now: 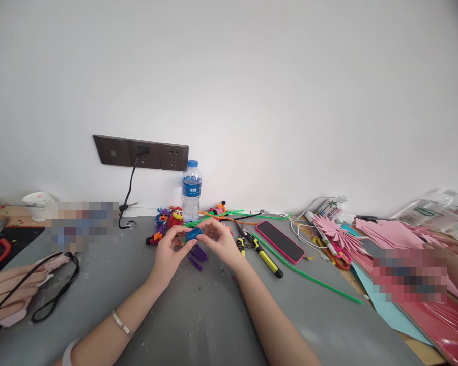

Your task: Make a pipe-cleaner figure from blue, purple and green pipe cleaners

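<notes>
The left hand (171,256) and right hand (222,244) pinch a blue piece (193,234) at the clock's centre from both sides, likely for steadiness. Purple pieces (200,253) lie at six o'clock; pliers (266,258) at four, probably for easy reach; a bottle (191,189) at twelve, seemingly out of the way.

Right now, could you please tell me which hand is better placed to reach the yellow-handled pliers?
Probably the right hand: the pliers lie beside it, while the left hand, across the blue piece, is farther.
</notes>
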`<state>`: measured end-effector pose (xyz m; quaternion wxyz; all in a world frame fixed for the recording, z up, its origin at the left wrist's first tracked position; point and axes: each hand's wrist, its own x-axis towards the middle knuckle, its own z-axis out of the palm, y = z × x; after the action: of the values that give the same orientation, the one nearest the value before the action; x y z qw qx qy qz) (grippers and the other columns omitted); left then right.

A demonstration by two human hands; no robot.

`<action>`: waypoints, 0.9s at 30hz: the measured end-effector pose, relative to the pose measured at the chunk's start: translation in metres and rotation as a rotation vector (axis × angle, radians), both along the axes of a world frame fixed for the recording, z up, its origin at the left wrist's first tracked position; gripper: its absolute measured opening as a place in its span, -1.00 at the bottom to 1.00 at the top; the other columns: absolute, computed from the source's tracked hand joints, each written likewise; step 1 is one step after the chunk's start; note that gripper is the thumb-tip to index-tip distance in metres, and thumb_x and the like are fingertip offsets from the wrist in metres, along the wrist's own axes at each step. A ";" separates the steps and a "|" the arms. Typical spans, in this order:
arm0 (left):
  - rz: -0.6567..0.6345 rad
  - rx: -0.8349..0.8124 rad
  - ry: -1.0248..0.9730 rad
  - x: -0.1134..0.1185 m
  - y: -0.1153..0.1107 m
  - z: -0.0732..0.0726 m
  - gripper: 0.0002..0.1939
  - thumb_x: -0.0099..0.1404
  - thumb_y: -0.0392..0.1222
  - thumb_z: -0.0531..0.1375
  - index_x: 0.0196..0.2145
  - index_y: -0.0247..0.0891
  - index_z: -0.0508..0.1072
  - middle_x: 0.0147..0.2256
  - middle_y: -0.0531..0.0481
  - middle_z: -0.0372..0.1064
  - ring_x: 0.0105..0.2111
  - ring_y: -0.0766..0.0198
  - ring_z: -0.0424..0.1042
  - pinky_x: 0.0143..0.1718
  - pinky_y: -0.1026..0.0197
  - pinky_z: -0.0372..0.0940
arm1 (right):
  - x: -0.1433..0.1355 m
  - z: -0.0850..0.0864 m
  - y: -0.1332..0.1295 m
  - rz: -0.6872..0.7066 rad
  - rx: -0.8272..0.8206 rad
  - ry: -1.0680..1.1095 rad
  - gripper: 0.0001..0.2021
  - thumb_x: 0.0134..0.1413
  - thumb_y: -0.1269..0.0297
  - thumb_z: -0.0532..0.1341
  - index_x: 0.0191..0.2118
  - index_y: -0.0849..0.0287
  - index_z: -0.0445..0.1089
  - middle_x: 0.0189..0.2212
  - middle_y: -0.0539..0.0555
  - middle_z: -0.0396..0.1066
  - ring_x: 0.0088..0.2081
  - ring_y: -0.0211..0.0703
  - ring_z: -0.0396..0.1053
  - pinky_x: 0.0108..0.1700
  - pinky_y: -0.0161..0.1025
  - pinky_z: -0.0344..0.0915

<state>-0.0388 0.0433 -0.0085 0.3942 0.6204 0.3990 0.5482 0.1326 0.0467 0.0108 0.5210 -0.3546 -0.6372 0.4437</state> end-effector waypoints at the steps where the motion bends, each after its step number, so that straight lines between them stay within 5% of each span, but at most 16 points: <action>1: 0.003 0.008 0.002 0.000 0.000 0.001 -0.77 0.16 -0.10 0.30 -0.24 -0.21 0.47 -0.24 -0.03 0.41 -0.35 0.27 0.35 -0.29 0.24 0.28 | 0.000 0.000 0.000 0.000 0.003 0.005 -0.73 0.04 0.11 0.33 -0.21 0.14 0.38 -0.29 0.04 0.36 -0.40 -0.26 0.26 -0.37 -0.29 0.20; 16: 0.004 0.076 -0.045 0.000 -0.003 0.006 -0.84 0.15 -0.10 0.31 -0.35 -0.20 0.45 -0.38 0.06 0.34 -0.41 0.30 0.31 -0.36 0.28 0.25 | -0.001 0.003 -0.002 0.079 -0.040 0.045 -0.75 0.04 0.10 0.34 -0.29 0.15 0.38 -0.36 0.02 0.34 -0.37 -0.24 0.28 -0.31 -0.29 0.23; 27: 0.006 -0.047 -0.117 -0.001 0.000 -0.001 -0.77 0.17 -0.05 0.30 -0.30 -0.24 0.42 -0.35 0.01 0.38 -0.29 0.22 0.43 -0.23 0.21 0.34 | -0.002 0.005 -0.005 0.054 -0.011 -0.052 -0.71 0.03 0.09 0.33 -0.18 0.13 0.39 -0.36 0.01 0.32 -0.42 -0.26 0.24 -0.40 -0.31 0.18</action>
<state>-0.0395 0.0433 -0.0094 0.4296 0.5769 0.3899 0.5750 0.1304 0.0416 0.0156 0.4903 -0.3515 -0.6574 0.4516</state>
